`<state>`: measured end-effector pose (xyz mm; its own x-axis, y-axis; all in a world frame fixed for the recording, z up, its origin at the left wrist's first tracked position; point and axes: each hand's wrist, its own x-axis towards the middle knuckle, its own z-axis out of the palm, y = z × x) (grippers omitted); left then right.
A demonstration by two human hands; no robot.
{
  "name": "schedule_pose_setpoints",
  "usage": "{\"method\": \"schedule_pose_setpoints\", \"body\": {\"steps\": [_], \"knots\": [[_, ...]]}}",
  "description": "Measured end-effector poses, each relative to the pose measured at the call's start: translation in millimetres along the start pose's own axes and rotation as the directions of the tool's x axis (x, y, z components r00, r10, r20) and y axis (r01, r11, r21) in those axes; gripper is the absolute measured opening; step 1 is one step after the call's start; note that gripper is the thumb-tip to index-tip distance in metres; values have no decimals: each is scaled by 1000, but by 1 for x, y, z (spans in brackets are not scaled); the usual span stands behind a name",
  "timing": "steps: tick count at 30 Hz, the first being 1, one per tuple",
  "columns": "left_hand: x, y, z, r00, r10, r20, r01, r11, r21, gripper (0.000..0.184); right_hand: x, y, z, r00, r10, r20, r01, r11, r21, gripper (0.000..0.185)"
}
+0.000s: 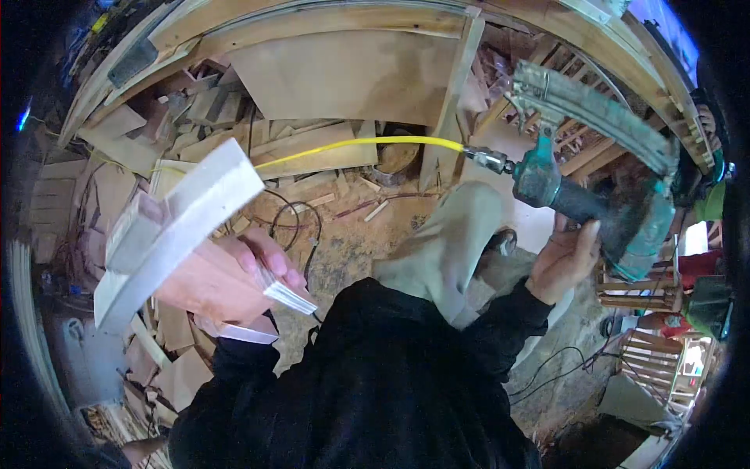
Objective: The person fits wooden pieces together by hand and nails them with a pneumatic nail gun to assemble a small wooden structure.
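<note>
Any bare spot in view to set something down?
Likeliest: dusty floor between the black cable loop and the trouser leg, below the yellow hose in view; a small stick lies near its top. Crowded: scrap wood heaped above the hose and left of the left hand.

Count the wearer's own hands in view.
2: the left hand, partly hidden, holding wood pieces at picture left; the right hand holding the air tool at right.
</note>
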<state>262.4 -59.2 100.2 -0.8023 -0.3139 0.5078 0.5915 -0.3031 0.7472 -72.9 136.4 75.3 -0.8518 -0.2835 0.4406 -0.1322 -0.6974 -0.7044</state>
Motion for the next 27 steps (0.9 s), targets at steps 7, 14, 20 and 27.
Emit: {"method": "schedule_pose_setpoints", "body": {"steps": [7,14,20,27], "knots": [[-2,-5,24,1000,-9,-13,9,1000,15,25,22,84,-89,912,237,-334,-249,969,8,22],[22,-12,9,999,40,-10,-40,999,12,43,19,220,-158,719,602,-347,-614,785,88,34],[7,-32,-22,957,105,-272,-91,994,62,65,-10,355,-251,462,854,-240,-849,504,159,37],[-32,-54,-68,757,-120,-642,182,983,31,96,-48,410,-267,427,726,-540,-869,494,-23,35]]}}
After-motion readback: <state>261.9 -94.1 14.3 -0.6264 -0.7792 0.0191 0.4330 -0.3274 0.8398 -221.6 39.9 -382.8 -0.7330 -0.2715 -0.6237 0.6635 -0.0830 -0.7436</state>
